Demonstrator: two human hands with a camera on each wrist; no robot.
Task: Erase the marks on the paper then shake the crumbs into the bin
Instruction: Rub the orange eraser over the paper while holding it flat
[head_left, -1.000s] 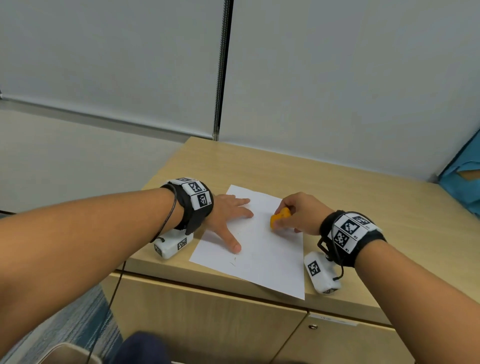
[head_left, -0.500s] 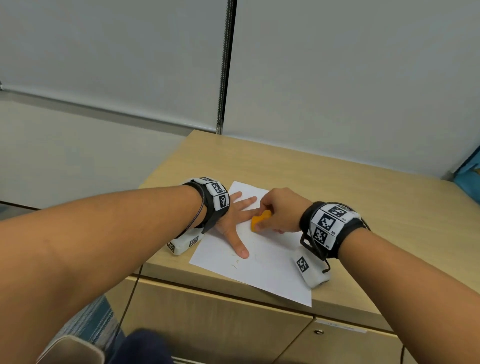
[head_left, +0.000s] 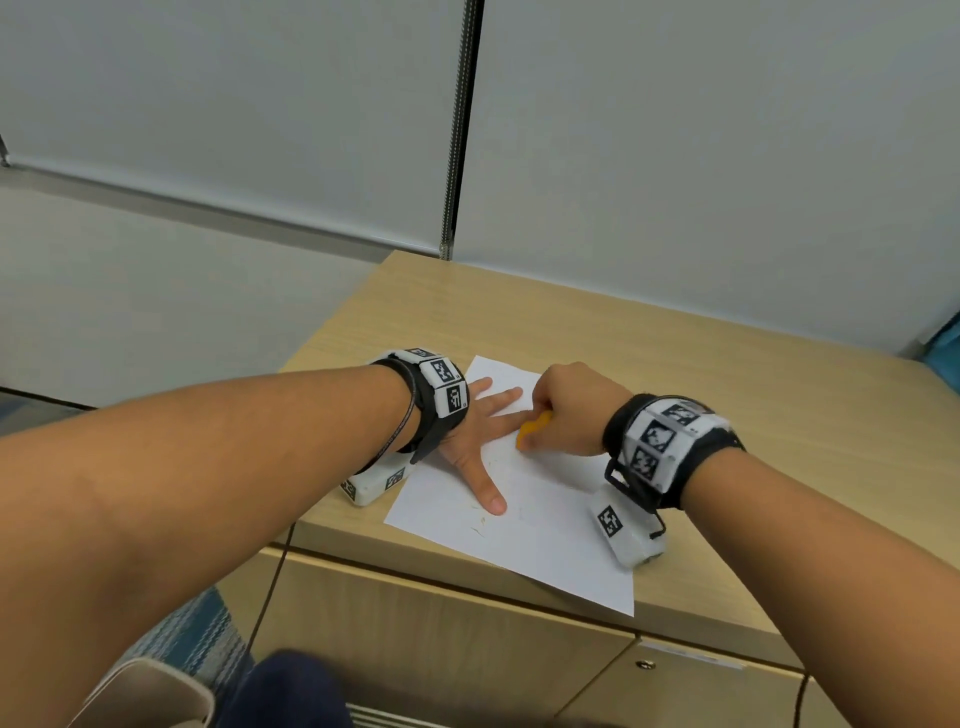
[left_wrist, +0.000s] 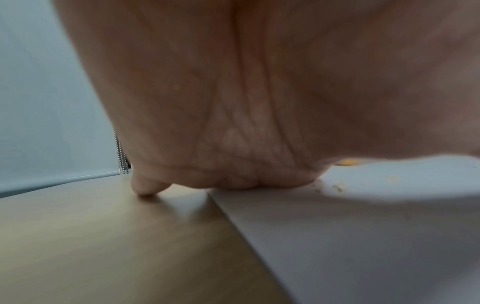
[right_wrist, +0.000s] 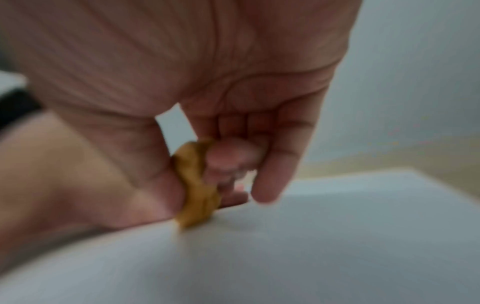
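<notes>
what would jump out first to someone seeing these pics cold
The orange eraser pinched in the right hand, pressed to the white paper at the desk's near edge. Beside it, the left hand lies flat, fingers spread, pinning the sheet. Crumbs dot the paper near the left thumb.

A white sheet of paper (head_left: 524, 525) lies flat on the wooden cabinet top, one corner jutting past the front edge. A small orange eraser (head_left: 531, 430) stands tilted with its lower end on the sheet. Yellowish crumbs (head_left: 480, 522) and faint marks dot the near-left part of the paper
</notes>
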